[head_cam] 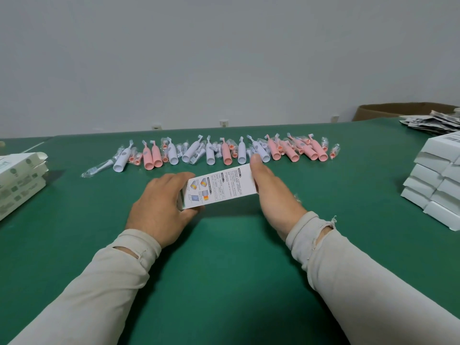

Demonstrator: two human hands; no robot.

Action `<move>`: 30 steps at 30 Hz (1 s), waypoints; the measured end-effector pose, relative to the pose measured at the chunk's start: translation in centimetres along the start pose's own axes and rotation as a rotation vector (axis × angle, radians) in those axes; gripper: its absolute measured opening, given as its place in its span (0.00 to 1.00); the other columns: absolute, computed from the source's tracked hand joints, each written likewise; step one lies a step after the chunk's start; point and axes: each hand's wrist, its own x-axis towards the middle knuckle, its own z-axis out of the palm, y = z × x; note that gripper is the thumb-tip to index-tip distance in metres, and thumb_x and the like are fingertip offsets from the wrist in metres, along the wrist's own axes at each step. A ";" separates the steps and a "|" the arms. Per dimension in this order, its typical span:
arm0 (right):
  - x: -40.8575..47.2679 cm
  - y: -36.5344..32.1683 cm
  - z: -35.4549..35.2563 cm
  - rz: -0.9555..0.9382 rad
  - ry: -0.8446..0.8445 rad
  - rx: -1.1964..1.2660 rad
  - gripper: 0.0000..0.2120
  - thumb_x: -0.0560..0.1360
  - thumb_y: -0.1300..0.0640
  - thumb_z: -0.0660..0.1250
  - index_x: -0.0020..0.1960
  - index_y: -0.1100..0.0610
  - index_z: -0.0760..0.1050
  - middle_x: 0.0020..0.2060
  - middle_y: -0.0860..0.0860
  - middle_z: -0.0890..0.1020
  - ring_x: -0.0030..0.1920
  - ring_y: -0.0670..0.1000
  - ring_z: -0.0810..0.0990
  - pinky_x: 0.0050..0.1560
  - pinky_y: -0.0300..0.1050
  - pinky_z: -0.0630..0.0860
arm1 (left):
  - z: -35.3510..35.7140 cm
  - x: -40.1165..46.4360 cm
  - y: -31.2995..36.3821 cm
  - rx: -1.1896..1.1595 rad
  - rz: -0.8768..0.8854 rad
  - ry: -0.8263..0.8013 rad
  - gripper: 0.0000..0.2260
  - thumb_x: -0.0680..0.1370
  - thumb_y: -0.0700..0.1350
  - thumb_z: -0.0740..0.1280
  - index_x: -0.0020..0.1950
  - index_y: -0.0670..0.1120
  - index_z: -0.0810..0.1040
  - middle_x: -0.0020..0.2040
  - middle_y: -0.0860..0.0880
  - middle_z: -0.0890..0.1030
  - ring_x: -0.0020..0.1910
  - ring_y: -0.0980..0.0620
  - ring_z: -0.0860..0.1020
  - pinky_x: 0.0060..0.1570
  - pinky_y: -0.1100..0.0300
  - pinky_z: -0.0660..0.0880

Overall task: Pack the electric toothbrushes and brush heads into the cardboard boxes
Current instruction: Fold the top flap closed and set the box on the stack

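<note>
Cardboard box (pixel 219 189) | between both grips | left hand (pixel 159 205), right hand (pixel 272 192) holding its ends

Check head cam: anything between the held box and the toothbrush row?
Head view: only bare green table between the box, held by left hand and right hand, and the toothbrush row. At the right fingertips the gap nearly closes.
</note>
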 end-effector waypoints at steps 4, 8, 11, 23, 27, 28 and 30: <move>0.3 -0.6 -2.7 -0.096 0.114 0.018 0.33 0.76 0.29 0.47 0.48 0.46 0.86 0.47 0.32 0.84 0.52 0.39 0.82 0.59 0.46 0.71 | -0.3 0.2 -0.6 -0.011 -0.041 -0.009 0.24 0.72 0.54 0.74 0.66 0.60 0.72 0.58 0.57 0.76 0.60 0.49 0.71 0.55 0.46 0.74; 1.0 -0.2 -7.4 -0.122 0.344 -0.442 0.14 0.77 0.49 0.62 0.39 0.54 0.80 0.38 0.49 0.84 0.37 0.48 0.79 0.43 0.43 0.73 | -0.5 0.3 -0.8 -0.010 -0.075 0.001 0.23 0.72 0.54 0.74 0.66 0.59 0.73 0.58 0.55 0.76 0.59 0.48 0.72 0.55 0.45 0.75; 0.8 0.1 -8.8 0.126 0.107 -0.865 0.08 0.77 0.56 0.64 0.45 0.45 0.80 0.49 0.44 0.84 0.49 0.49 0.81 0.57 0.48 0.77 | -0.5 0.4 -0.9 0.005 -0.096 -0.002 0.23 0.72 0.55 0.74 0.65 0.60 0.73 0.58 0.55 0.76 0.59 0.48 0.72 0.54 0.45 0.75; -0.1 -0.1 -5.0 -0.116 -0.097 -0.937 0.06 0.77 0.48 0.70 0.44 0.49 0.79 0.43 0.44 0.81 0.45 0.50 0.80 0.50 0.46 0.76 | -0.6 0.3 -0.9 -0.009 -0.126 -0.005 0.23 0.73 0.55 0.73 0.66 0.60 0.72 0.59 0.55 0.76 0.60 0.48 0.71 0.53 0.48 0.74; -0.3 -0.6 -5.3 -0.342 0.174 -0.454 0.07 0.79 0.50 0.66 0.43 0.50 0.75 0.35 0.50 0.80 0.32 0.46 0.74 0.37 0.43 0.71 | -0.6 0.4 -0.9 -0.001 -0.141 -0.002 0.22 0.73 0.56 0.73 0.65 0.61 0.72 0.57 0.56 0.76 0.59 0.49 0.71 0.52 0.47 0.75; -0.3 -0.8 -5.2 -0.376 0.226 -0.289 0.05 0.79 0.53 0.66 0.45 0.51 0.74 0.34 0.51 0.79 0.30 0.45 0.74 0.35 0.42 0.71 | -0.6 0.4 -0.9 0.001 -0.143 -0.002 0.22 0.73 0.56 0.73 0.65 0.61 0.72 0.57 0.56 0.76 0.60 0.49 0.71 0.52 0.47 0.75; -0.3 -1.0 -4.7 -0.384 0.257 0.025 0.07 0.80 0.61 0.66 0.50 0.49 0.72 0.35 0.51 0.78 0.29 0.44 0.75 0.32 0.41 0.73 | -0.6 0.4 -0.9 0.006 -0.144 -0.005 0.22 0.73 0.56 0.73 0.65 0.61 0.72 0.57 0.56 0.76 0.60 0.49 0.72 0.52 0.46 0.76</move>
